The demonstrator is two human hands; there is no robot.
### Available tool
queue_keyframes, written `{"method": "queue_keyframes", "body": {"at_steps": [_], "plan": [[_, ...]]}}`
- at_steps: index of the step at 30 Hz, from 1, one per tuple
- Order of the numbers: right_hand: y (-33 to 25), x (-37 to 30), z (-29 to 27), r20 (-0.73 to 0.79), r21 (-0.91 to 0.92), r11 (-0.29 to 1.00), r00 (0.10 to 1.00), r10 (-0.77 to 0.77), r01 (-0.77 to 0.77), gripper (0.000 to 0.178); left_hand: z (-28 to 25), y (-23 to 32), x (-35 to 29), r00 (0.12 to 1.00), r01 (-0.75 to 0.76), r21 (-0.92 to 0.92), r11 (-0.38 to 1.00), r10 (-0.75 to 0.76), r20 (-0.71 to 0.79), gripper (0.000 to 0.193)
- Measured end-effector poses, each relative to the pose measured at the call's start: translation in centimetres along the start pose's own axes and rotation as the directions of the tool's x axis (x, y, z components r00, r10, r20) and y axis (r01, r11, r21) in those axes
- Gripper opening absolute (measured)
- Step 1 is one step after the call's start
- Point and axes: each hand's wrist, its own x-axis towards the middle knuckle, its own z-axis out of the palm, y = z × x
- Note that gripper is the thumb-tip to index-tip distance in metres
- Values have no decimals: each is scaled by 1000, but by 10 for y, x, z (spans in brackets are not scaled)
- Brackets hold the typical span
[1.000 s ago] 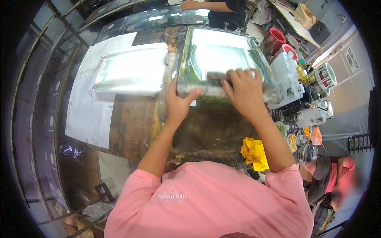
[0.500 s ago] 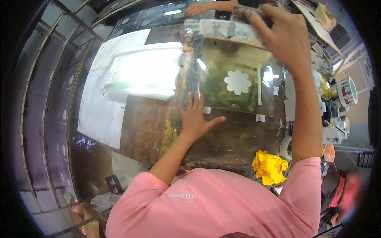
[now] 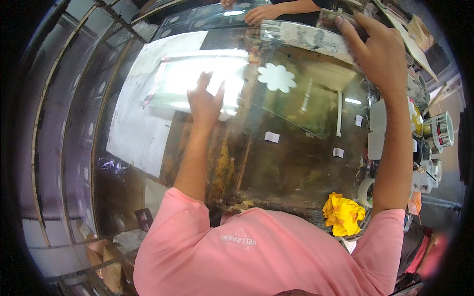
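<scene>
My left hand (image 3: 203,103) reaches over a bright, reflective sheet on the left of the table. Its thumb and fingers appear to pinch the near left part of a clear glass pane (image 3: 291,112) with a white flower shape (image 3: 276,77) on it; glare hides the exact contact. The pane lies skewed over the brown tabletop. At the far right, my right hand (image 3: 380,52) is closed on the dark end of a pale, paint-stained frame (image 3: 306,37). Small white tabs (image 3: 272,136) and a white strip (image 3: 339,114) lie on the surface near the pane.
Large white paper (image 3: 140,123) lies under the reflective sheet (image 3: 197,61). A crumpled yellow cloth (image 3: 343,214) and a tape roll (image 3: 366,191) sit at the near right edge. Cans and pots (image 3: 438,130) stand farther right. Another person's hand (image 3: 263,14) rests beyond the table; racks stand left.
My left hand has moved left and away from me, and the flower-marked pane has shifted and turned with it, uncovering the tabletop's white tabs and strip. My right hand keeps its grip on the frame.
</scene>
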Motion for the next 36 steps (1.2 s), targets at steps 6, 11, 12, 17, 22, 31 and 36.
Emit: {"method": "queue_keyframes", "body": {"at_steps": [6,11,12,17,22,31,36], "plan": [[-3,8,-2,104,4,997,992,70,-71,60,-14,-103,41,963,218,201,955,-244,111,73],[-4,5,-6,156,15,995,983,99,-103,60,-7,-91,-1,978,41,485,874,-135,161,81],[-4,5,-7,196,-4,993,973,119,-121,60,-3,-79,-23,965,-34,396,918,-74,253,78],[-2,6,-4,34,12,999,998,-48,48,60,18,-49,-70,945,-151,337,929,36,325,58],[0,2,-2,201,-20,986,965,168,-168,59,15,-57,-54,904,-84,296,951,-52,423,52],[-16,11,-10,102,27,992,987,123,-126,51,-23,16,-16,849,-415,330,848,229,476,49],[-15,19,-12,0,-52,998,999,42,-42,62,51,115,-60,744,-311,-32,950,264,614,63]]}}
